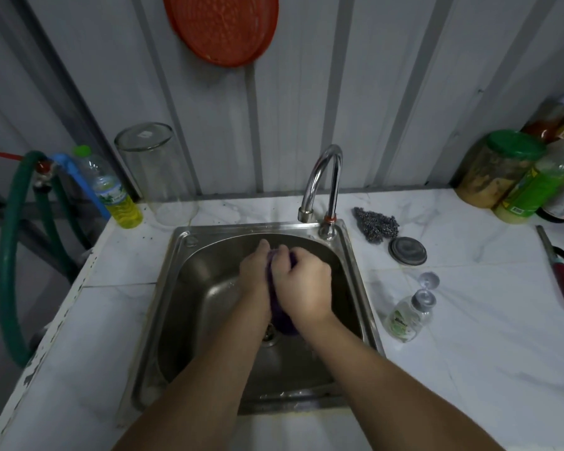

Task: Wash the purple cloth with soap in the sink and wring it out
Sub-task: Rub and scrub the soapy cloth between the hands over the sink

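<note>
The purple cloth (282,322) is bunched between both hands over the middle of the steel sink (209,320). My left hand (254,275) is closed on its left side and my right hand (302,286) is closed on its right, fingers curled over the top. Most of the cloth is hidden; a purple fold hangs below my right wrist above the drain. The chrome tap (323,177) arches over the back rim, with no visible water stream. A small clear soap bottle (406,320) stands on the counter right of the sink.
On the white counter lie a steel scourer (376,224), a round metal lid (407,251), a glass jar (158,177) and a yellow-liquid bottle (116,196) at the back left. Jars and bottles (518,177) crowd the back right. A green hose (9,262) hangs left.
</note>
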The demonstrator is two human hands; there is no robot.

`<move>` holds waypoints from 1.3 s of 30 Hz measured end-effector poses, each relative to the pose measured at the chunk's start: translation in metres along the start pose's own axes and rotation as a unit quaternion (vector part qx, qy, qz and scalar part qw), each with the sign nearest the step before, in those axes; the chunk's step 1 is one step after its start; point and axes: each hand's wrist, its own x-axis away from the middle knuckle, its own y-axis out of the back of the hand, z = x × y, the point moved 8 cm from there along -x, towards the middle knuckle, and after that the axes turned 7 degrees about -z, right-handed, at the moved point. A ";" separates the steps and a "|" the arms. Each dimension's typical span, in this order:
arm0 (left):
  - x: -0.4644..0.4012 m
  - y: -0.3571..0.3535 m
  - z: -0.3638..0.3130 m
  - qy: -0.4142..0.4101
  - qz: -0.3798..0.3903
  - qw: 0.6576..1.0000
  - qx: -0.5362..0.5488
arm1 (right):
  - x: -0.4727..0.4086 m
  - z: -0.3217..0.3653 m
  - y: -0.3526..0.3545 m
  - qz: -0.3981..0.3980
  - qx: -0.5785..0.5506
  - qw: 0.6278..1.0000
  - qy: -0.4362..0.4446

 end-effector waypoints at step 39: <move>-0.004 -0.016 0.020 0.126 0.074 0.981 0.129 | 0.019 0.005 -0.004 0.023 -0.161 0.982 0.093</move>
